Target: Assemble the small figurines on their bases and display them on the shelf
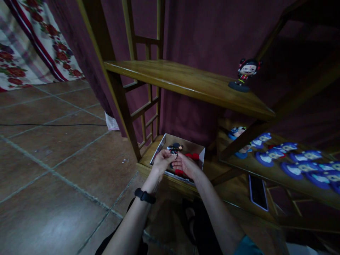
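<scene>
Apparently, left hand and right hand jointly pinched small black-and-white figurine, fingertips narrow around it. Figurine lay just forward of both palms, about equally near each; long axis unclear. Hands were over open white cardboard box, red pieces inside, on yellowish-brown wooden lower shelf.

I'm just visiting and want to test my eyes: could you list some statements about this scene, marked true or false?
1. The left hand and right hand meet at a small dark figurine over an open, white-edged cardboard box. True.
2. The black wristband is on the right wrist. False: it is on the left wrist.
3. A black-haired figurine on a round dark base stands on the brown wooden upper shelf. True.
4. The rectangular dark-screened phone lies on the brown tiled floor. False: it lies on a low brown wooden board.
</scene>
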`<state>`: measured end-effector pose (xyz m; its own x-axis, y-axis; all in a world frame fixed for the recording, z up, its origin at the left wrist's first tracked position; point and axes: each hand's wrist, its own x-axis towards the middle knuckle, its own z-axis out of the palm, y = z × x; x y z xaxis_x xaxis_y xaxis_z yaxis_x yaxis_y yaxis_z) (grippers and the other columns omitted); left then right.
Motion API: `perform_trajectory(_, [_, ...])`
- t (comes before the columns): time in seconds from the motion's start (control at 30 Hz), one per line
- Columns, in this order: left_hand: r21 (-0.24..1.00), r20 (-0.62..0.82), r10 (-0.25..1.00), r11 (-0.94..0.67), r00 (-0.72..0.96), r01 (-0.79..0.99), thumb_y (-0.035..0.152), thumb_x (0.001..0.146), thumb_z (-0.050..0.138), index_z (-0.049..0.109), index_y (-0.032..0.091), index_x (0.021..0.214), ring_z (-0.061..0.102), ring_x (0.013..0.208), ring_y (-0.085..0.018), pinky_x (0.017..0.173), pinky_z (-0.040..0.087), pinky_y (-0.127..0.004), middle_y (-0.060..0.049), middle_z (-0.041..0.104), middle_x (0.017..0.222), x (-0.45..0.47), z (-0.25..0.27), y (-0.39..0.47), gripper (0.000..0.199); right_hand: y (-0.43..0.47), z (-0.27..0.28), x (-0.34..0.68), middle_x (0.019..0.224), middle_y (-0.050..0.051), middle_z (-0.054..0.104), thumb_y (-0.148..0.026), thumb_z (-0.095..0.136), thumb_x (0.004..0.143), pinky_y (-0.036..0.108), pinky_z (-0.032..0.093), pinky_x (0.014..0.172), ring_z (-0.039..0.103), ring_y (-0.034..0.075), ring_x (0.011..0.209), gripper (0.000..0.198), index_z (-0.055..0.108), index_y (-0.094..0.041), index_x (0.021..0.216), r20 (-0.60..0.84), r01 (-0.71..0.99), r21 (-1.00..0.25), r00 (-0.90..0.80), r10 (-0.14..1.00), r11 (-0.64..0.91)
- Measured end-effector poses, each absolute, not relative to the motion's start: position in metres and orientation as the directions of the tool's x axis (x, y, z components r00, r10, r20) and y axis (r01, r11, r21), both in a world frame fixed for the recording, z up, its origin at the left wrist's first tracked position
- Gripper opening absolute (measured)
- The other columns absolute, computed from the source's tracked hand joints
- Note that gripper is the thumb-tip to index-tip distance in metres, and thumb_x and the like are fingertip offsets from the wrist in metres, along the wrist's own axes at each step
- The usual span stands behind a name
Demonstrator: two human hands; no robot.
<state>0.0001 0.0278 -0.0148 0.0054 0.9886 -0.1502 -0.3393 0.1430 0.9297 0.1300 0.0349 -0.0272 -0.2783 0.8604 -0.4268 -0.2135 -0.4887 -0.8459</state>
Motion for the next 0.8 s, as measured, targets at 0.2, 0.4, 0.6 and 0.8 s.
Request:
perform_trajectory(0.2, [0.973,-0.078,0.993,0.055,-0.092,-0.223,0.026,0.051,0.077,0.052,0.016,0.074,0.053,0.057,-0.009,0.061,0.04,-0.022,0.003,0.057,0.061,0.0,-0.024,0.035,0.035,0.037,-0.027,0.132,0.082,0.006,0.065,-0.048,0.053,0.08,0.021,0.049,0.054,0.057,0.009,0.06,0.034,0.063,-0.016,0.084,-0.324,-0.118,-0.937,-0.052,0.945,-0.328])
perform_trajectory(0.4, [0.996,0.023,0.999,-0.027,-0.049,-0.09,0.028,0.053,0.075,0.053,0.016,0.074,0.054,0.059,-0.01,0.061,0.041,-0.024,0.002,0.058,0.063,-0.001,-0.043,0.042,0.033,0.04,-0.023,0.137,0.081,0.002,0.066,-0.041,0.068,0.068,0.019,0.049,0.054,0.059,0.009,0.063,0.033,0.064,-0.019,0.092,-0.212,-0.168,-0.959,-0.111,0.971,-0.229])
perform_trajectory(0.6, [0.991,0.002,0.999,0.003,0.038,-0.134,0.026,0.052,0.076,0.058,0.014,0.079,0.057,0.064,-0.012,0.064,0.044,-0.025,0.0,0.062,0.068,0.0,-0.045,0.045,0.035,0.043,-0.027,0.142,0.07,0.0,0.066,-0.032,0.072,0.063,0.018,0.049,0.053,0.058,0.008,0.057,0.027,0.066,-0.018,0.085,-0.199,-0.229,-0.95,-0.075,0.977,-0.211])
perform_trajectory(0.8, [0.997,-0.081,0.986,0.083,-0.148,0.005,0.022,0.06,0.068,0.062,0.015,0.075,0.055,0.057,-0.012,0.056,0.042,-0.022,0.0,0.061,0.062,-0.017,-0.052,0.054,0.018,0.05,-0.02,0.156,0.061,-0.003,0.065,-0.026,0.072,0.061,0.021,0.052,0.052,0.059,0.009,0.053,0.02,0.062,-0.018,0.077,-0.212,-0.431,-0.896,0.207,0.955,-0.105])
